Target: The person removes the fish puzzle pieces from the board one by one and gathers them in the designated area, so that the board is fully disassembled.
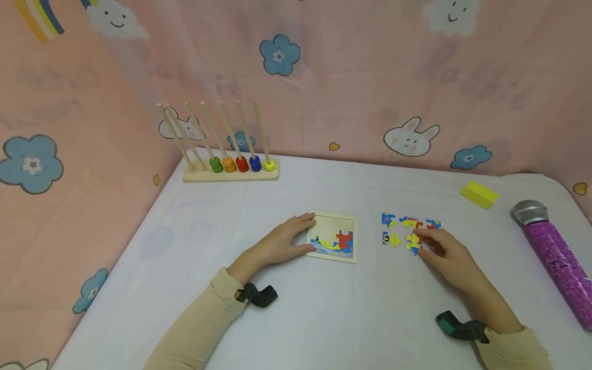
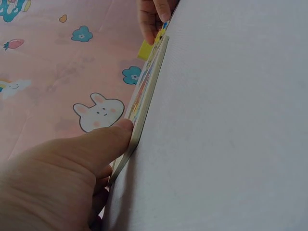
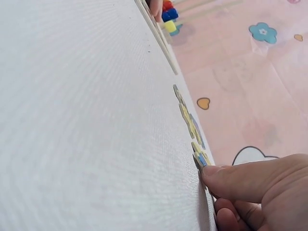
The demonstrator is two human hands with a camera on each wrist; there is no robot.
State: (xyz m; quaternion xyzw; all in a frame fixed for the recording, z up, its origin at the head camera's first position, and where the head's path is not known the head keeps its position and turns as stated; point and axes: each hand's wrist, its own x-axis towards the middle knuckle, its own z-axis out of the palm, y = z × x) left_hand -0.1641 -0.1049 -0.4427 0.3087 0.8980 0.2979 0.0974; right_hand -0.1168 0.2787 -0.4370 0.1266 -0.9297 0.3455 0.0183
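A square wooden puzzle tray [image 1: 331,217] lies on the white table, with joined red, yellow and blue pieces [image 1: 339,245] in its lower part. My left hand [image 1: 282,241] holds the tray by its left side; the left wrist view shows the thumb [image 2: 108,144] on its edge. To the right of the tray lie several loose puzzle pieces [image 1: 388,220] in two rows. My right hand [image 1: 450,257] pinches a yellow and blue puzzle piece [image 1: 413,241] in the lower row. In the right wrist view the thumb [image 3: 236,180] partly covers this piece.
At the back left stands a wooden rack [image 1: 231,176] with upright pegs and coloured beads. A yellow block [image 1: 479,195] lies at the back right. Along the right side is a purple glittery microphone [image 1: 557,257]. Pink patterned cloth [image 1: 342,77] hangs behind the table.
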